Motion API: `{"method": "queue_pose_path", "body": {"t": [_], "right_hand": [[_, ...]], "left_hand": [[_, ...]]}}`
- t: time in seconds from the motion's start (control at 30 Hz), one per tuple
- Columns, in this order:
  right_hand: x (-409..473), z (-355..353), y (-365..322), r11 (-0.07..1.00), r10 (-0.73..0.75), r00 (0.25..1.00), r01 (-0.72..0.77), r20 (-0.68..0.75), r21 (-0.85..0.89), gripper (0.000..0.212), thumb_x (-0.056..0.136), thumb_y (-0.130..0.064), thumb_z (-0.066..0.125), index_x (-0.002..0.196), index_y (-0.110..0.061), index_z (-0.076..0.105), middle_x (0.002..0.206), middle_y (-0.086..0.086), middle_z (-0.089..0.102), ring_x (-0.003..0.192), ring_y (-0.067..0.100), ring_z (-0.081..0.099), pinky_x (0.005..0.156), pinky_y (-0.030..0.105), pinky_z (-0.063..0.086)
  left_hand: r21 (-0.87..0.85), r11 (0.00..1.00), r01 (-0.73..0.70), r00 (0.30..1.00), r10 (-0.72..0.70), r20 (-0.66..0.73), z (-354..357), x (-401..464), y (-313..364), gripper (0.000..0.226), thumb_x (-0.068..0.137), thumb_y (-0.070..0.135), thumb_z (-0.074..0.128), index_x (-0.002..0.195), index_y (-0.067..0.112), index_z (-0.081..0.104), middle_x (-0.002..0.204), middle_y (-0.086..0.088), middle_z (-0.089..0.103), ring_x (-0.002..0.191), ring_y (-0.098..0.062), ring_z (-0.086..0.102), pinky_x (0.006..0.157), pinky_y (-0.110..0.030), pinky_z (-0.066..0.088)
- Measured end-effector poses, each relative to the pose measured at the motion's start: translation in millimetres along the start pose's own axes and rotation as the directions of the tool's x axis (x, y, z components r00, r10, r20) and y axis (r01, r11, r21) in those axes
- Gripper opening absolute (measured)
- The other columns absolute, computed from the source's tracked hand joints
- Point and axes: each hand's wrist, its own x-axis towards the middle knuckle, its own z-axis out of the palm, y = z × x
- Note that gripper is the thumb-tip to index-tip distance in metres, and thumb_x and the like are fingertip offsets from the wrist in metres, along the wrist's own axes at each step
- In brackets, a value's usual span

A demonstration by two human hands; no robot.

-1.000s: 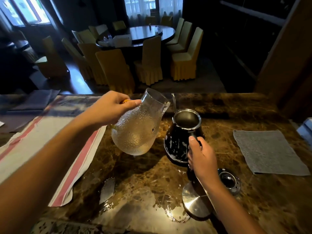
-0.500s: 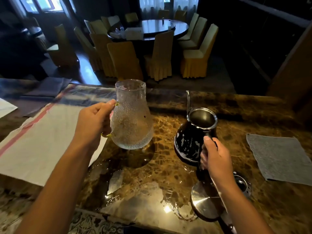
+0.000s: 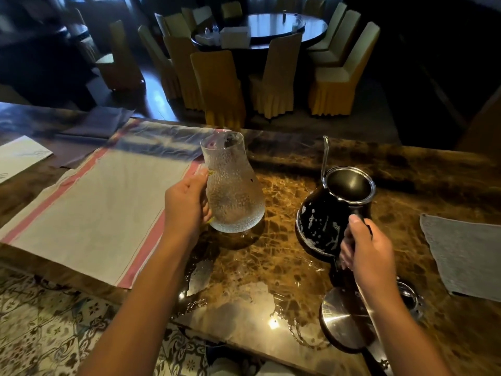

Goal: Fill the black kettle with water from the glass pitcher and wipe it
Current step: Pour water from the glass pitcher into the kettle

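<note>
A dimpled glass pitcher (image 3: 232, 191) stands upright on the brown marble counter (image 3: 284, 256), at the right edge of a striped cloth. My left hand (image 3: 187, 204) grips its handle on the pitcher's left side. To the right, the black kettle (image 3: 329, 213) stands with its lid off and white splash marks on its belly; a thin spout rises behind it. My right hand (image 3: 366, 245) is closed around the kettle's handle. A grey wiping cloth (image 3: 463, 256) lies flat at the far right.
A white cloth with pink stripes (image 3: 95, 213) covers the counter's left part. A round steel lid (image 3: 344, 321) lies near the front edge, beside a small metal ring piece (image 3: 412, 297). Spilled water (image 3: 244, 299) shines on the counter. Beyond stand yellow-covered chairs (image 3: 217, 85) and a round table.
The pitcher went from tilted toward the kettle to upright, then moved down and left onto the counter by the striped cloth. My right hand stayed on the kettle's handle.
</note>
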Motion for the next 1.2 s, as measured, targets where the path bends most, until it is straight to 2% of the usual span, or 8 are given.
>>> {"method": "queue_pose_path", "body": {"t": [0.2,0.33,0.4,0.6,0.7,0.9,1.13,1.2], "right_hand": [[0.0,3.2,0.8,1.0,-0.019,0.999,0.019,-0.042,-0.019,0.036,0.107,-0.035,0.05,0.08,-0.012,0.05,0.061,0.005,0.041,0.052,0.015,0.036,0.048,0.028,0.032],[1.4,3.2,3.6,0.999,-0.031,0.998,0.03,-0.051,-0.017,0.036,0.108,-0.034,0.05,0.078,-0.013,0.049,0.06,0.004,0.041,0.051,0.014,0.036,0.048,0.031,0.03],[2.2,2.7,6.0,0.999,-0.042,0.998,0.042,-0.052,-0.013,0.037,0.108,-0.035,0.051,0.077,-0.015,0.049,0.059,0.001,0.042,0.05,0.013,0.037,0.048,0.031,0.031],[4.2,0.3,11.8,0.996,-0.069,0.997,0.067,-0.041,-0.054,0.046,0.092,-0.062,0.051,0.074,-0.02,0.05,0.058,-0.002,0.045,0.053,0.016,0.041,0.055,0.038,0.034],[4.0,-0.1,12.6,0.996,-0.078,0.996,0.077,-0.036,-0.053,0.044,0.093,-0.061,0.05,0.073,-0.022,0.05,0.058,-0.002,0.045,0.052,0.016,0.041,0.054,0.038,0.035],[5.9,1.1,16.2,0.995,-0.09,0.994,0.088,-0.059,-0.048,0.045,0.092,-0.063,0.052,0.07,-0.024,0.048,0.06,0.004,0.044,0.055,0.025,0.039,0.057,0.045,0.036],[7.3,0.6,21.6,0.993,-0.115,0.992,0.112,-0.061,-0.038,0.056,0.09,-0.066,0.053,0.076,-0.012,0.048,0.058,0.006,0.042,0.053,0.024,0.037,0.053,0.042,0.033],[7.9,-0.2,22.6,0.993,-0.116,0.991,0.114,-0.059,-0.04,0.057,0.089,-0.07,0.054,0.076,-0.015,0.05,0.058,0.005,0.042,0.053,0.024,0.037,0.053,0.043,0.033]], "left_hand": [[-0.025,1.0,0.004,0.999,-0.005,-0.033,5.4,11.8,-19.2,0.053,0.101,0.048,0.057,0.066,0.009,0.053,0.052,-0.012,0.039,0.041,-0.021,0.034,0.044,-0.028,0.031],[0.024,1.0,-0.012,0.998,0.014,-0.062,12.8,11.4,-26.8,0.066,0.103,0.045,0.055,0.077,-0.016,0.051,0.061,-0.019,0.045,0.041,-0.018,0.039,0.041,-0.026,0.035],[0.022,1.0,-0.003,0.998,0.004,-0.067,13.5,12.6,-30.2,0.065,0.104,0.042,0.054,0.08,-0.018,0.05,0.063,-0.019,0.045,0.041,-0.018,0.039,0.041,-0.026,0.034],[0.016,1.0,0.025,0.998,-0.024,-0.062,8.1,17.5,-35.1,0.05,0.104,0.043,0.055,0.076,0.001,0.06,0.057,-0.017,0.042,0.04,-0.02,0.038,0.041,-0.025,0.033],[-0.003,0.998,0.069,0.997,-0.069,-0.037,9.2,20.2,-32.3,0.051,0.103,0.046,0.055,0.073,0.004,0.058,0.054,-0.012,0.041,0.042,-0.019,0.036,0.042,-0.026,0.032],[-0.088,0.972,0.22,0.963,-0.201,0.179,12.0,25.9,-23.0,0.056,0.106,0.048,0.046,0.055,0.024,0.047,0.05,0.0,0.034,0.04,-0.015,0.027,0.044,-0.027,0.021],[-0.056,0.978,0.199,0.952,-0.18,0.247,15.2,10.1,-30.8,0.056,0.108,0.047,0.041,0.057,0.024,0.045,0.05,-0.001,0.032,0.041,-0.015,0.025,0.042,-0.023,0.024],[-0.045,0.977,0.207,0.948,-0.189,0.255,17.6,4.6,-30.4,0.058,0.108,0.047,0.04,0.054,0.024,0.043,0.048,0.001,0.031,0.04,-0.014,0.025,0.041,-0.023,0.023]]}}
